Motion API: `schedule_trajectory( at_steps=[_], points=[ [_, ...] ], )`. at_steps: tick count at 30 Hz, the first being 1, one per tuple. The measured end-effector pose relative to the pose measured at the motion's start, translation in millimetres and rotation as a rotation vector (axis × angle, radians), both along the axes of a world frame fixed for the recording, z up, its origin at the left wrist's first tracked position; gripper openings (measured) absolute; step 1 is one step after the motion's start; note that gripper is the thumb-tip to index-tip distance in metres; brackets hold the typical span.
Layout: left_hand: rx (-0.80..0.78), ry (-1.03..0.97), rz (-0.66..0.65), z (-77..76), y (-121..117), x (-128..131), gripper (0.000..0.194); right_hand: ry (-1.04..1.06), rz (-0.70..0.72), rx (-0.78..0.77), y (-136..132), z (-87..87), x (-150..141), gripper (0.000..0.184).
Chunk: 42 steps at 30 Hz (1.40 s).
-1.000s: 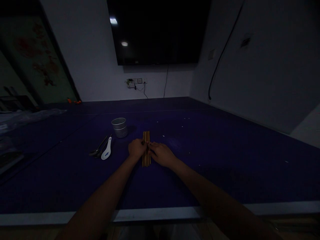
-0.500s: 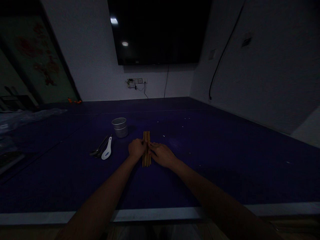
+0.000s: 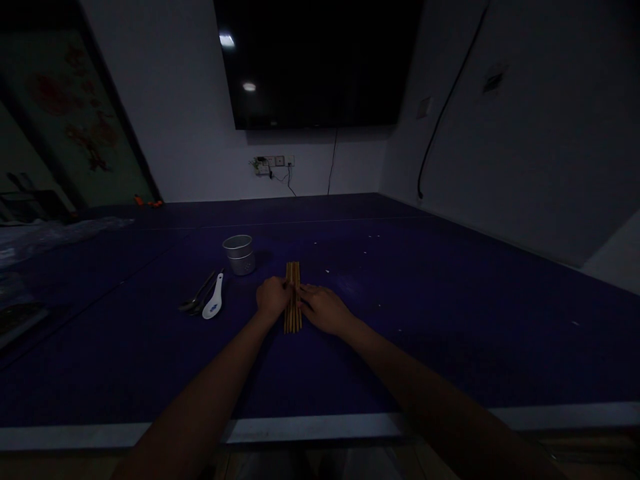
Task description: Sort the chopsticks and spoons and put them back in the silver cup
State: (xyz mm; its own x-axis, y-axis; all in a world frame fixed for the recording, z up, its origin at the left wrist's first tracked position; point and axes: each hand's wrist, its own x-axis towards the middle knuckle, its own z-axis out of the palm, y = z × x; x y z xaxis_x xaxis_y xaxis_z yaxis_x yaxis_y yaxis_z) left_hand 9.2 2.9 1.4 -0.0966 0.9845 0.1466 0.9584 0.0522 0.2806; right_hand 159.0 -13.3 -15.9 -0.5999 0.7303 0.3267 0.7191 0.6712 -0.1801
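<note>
A row of several wooden chopsticks (image 3: 293, 273) lies side by side on the dark blue table (image 3: 450, 307), pointing away from me. My left hand (image 3: 273, 297) rests curled against the left side of the row, fingers closed at its edge. My right hand (image 3: 323, 308) lies flatter on the right side, fingertips touching the sticks. Both hands press the bundle from either side. The room is dim, so finger detail is faint.
A small metal cup (image 3: 239, 255) stands behind and left of the chopsticks. A white ceramic spoon (image 3: 214, 302) and metal spoons (image 3: 196, 297) lie further left. A dark screen (image 3: 320, 63) hangs on the back wall. Clutter sits at the far left edge.
</note>
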Motion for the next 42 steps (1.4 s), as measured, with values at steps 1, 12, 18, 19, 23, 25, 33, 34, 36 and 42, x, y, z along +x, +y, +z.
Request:
schedule_trajectory(
  at_steps=[1, 12, 18, 19, 23, 25, 33, 34, 36, 42],
  points=[
    [0.0, -0.002, 0.0, -0.1, -0.1, 0.0, 0.036, -0.006, 0.001, -0.001, -0.1, 0.4, -0.1, 0.038],
    [-0.004, -0.024, 0.006, -1.1, 1.0, -0.4, 0.037, -0.01, 0.0, -0.002, -1.5, 2.1, -0.5, 0.036],
    [-0.004, -0.042, -0.009, -1.8, 0.7, -1.0, 0.038, -0.004, -0.01, -0.014, -1.2, 1.7, -0.5, 0.036],
    [-0.002, -0.043, -0.01, -1.6, 0.6, -1.0, 0.038, -0.004, -0.009, -0.013, -1.1, 1.7, -0.4, 0.035],
    [0.01, -0.059, -0.035, -0.8, 0.5, -2.1, 0.038, -0.004, 0.004, -0.004, -1.2, 1.7, -0.3, 0.036],
    [0.02, -0.076, -0.05, -0.4, 0.8, -3.2, 0.037, -0.005, 0.013, -0.002, -1.5, 1.9, -0.1, 0.037],
    [0.091, -0.199, -0.001, 4.0, -0.8, -2.8, 0.029, 0.006, 0.016, -0.009, -1.2, 2.6, 0.3, 0.036],
    [0.103, -0.211, 0.003, 4.3, -1.5, -2.0, 0.028, 0.007, 0.016, -0.013, -0.7, 2.4, 0.3, 0.035],
    [0.117, -0.225, 0.001, 4.2, -2.9, -0.4, 0.023, 0.013, 0.026, -0.019, 0.1, 1.9, 0.4, 0.033],
    [0.123, -0.224, -0.017, 1.4, -4.1, 1.3, 0.014, 0.053, 0.055, -0.009, -1.9, 4.5, 0.4, 0.029]
  ],
)
